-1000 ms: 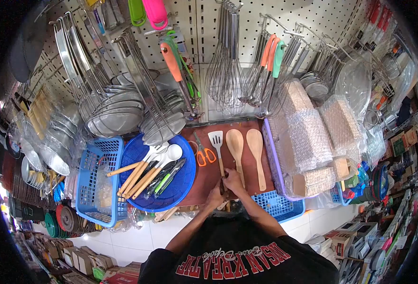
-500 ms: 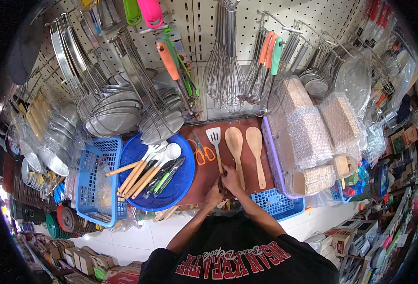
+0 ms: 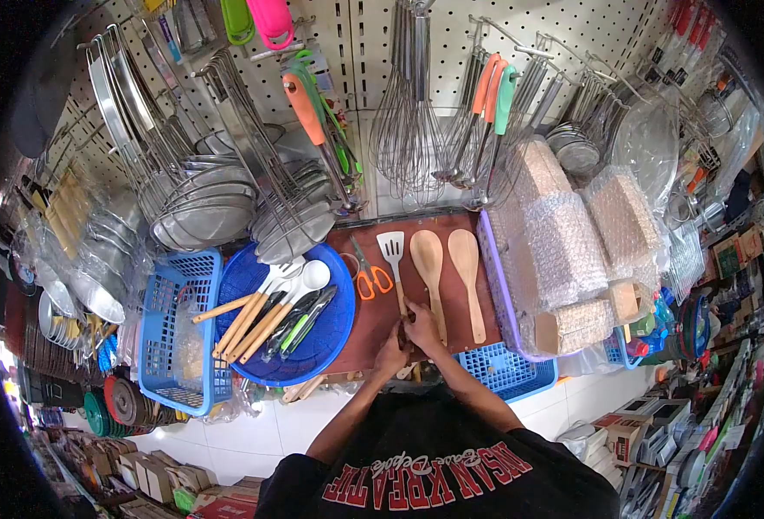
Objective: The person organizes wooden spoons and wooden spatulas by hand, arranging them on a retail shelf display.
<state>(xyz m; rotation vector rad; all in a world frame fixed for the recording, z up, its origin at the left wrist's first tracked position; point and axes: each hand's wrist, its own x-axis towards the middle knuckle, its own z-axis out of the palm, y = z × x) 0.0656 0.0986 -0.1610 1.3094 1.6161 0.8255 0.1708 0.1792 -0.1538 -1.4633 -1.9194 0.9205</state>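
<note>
Slotted spatula (image 3: 391, 246) in hand at a packed shop counter

On the reddish-brown tabletop (image 3: 369, 327), the spatula's white head points at the wall, its handle running back toward the person. The right hand (image 3: 422, 329) has its fingers closed round that handle; the left hand (image 3: 390, 355) is curled at the lower end, and I cannot tell how firmly it grips. Just beside lie two wooden turners (image 3: 463, 251), with orange-handled scissors (image 3: 372, 273) on the other side. A blue basin (image 3: 334, 342) full of wood-handled utensils (image 3: 242, 333) stands to the left, a purple-rimmed crate (image 3: 496, 281) of bubble-wrapped packs (image 3: 563, 251) to the right. Whisks (image 3: 412, 138) and strainers (image 3: 204, 216) hang on the white pegboard (image 3: 563, 26), and pale floor tiles (image 3: 248, 437) show below
</note>
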